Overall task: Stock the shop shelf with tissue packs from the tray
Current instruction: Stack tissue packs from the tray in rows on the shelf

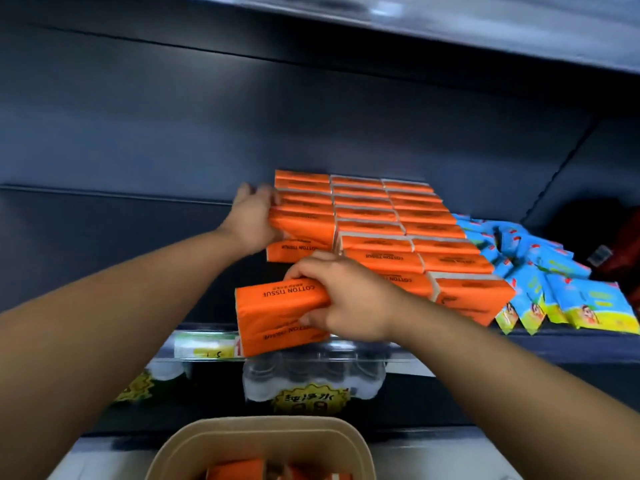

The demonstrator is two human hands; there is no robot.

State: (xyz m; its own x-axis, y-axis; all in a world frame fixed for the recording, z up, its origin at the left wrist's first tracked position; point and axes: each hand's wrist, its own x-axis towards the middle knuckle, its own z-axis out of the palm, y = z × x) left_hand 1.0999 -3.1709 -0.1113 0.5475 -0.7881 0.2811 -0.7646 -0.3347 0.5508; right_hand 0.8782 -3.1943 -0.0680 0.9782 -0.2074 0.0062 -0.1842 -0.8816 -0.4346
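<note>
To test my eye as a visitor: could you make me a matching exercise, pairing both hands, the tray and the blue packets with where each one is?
Column one:
1 left hand
2 right hand
3 tray
4 blue packets

Column two:
A right of the orange tissue rows on the shelf
B lowest in view, below the shelf
C grips a shelved pack at the rows' left side
D holds loose orange tissue at the shelf's front

Pairs: 1-C, 2-D, 3-B, 4-A

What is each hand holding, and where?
Right hand grips an orange tissue pack by its right end; left hand grips a shelved pack at its left end.
</note>
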